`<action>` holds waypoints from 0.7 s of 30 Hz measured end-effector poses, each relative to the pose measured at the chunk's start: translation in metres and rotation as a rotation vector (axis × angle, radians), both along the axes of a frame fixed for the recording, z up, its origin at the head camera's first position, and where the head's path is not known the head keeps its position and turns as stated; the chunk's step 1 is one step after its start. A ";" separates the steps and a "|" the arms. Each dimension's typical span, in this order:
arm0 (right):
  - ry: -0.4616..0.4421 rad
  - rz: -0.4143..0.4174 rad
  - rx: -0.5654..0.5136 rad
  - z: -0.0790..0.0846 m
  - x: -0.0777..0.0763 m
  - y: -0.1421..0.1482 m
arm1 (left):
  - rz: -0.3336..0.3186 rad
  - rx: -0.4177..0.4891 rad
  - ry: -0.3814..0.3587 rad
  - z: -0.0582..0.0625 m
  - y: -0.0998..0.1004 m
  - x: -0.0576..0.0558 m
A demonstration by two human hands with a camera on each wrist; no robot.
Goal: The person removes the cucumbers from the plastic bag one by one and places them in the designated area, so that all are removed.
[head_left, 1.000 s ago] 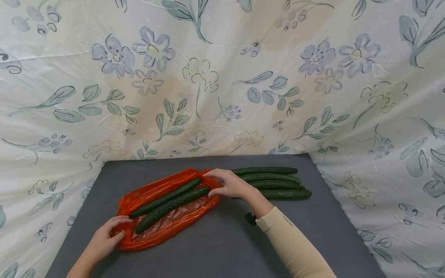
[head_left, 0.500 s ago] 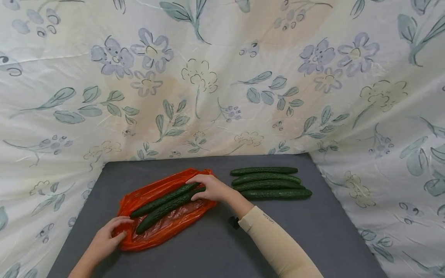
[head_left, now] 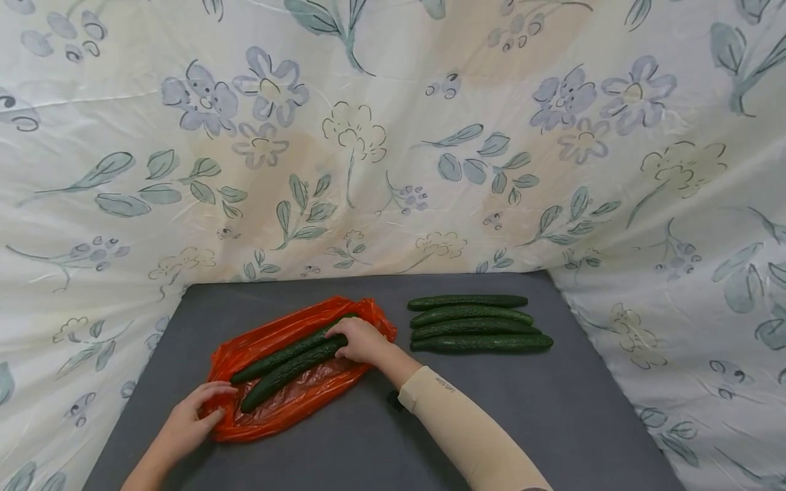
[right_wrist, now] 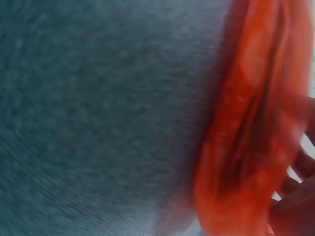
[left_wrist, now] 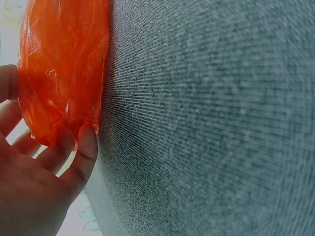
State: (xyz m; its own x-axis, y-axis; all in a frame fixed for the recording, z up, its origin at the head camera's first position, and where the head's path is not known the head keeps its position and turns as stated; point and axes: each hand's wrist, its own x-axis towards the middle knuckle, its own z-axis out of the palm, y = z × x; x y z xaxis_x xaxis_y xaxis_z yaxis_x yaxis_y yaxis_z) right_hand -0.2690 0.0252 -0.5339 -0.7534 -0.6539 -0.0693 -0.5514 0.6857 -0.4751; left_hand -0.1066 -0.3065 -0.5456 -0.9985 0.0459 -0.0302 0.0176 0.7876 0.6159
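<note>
An orange-red plastic bag (head_left: pixel 260 326) lies spread on the dark table, its side facing up showing two long green cucumbers inside. My left hand (head_left: pixel 187 417) is at the bag's left end; in the left wrist view its thumb and forefinger pinch the thin plastic (left_wrist: pixel 61 73). Toward the bag's right end, my right hand (head_left: pixel 366 341) reaches in from above, fingers and thumb curled over the right end of the near cucumber (head_left: pixel 288 377). Behind it lies the far cucumber (head_left: pixel 273 363), its right part partly covered by that hand. The right wrist view is blurred.
Several more cucumbers (head_left: pixel 475 327) lie side by side on the grey table (head_left: pixel 491 409), right of the bag. Floral cloth (head_left: pixel 393 170) hangs behind the table and along both sides.
My right hand has moved left from the bag's right edge onto the cucumbers, curling over the near one. The left hand has stayed at the bag's left end.
</note>
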 end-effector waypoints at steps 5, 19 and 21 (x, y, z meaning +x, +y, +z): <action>0.059 0.003 0.056 -0.007 0.000 -0.003 | -0.006 0.013 -0.003 0.000 0.000 -0.002; 0.147 0.047 0.136 -0.009 0.005 -0.008 | 0.005 0.019 -0.041 -0.001 0.001 0.000; 0.157 0.067 0.147 -0.009 0.006 -0.007 | 0.019 0.028 -0.066 -0.002 0.002 0.001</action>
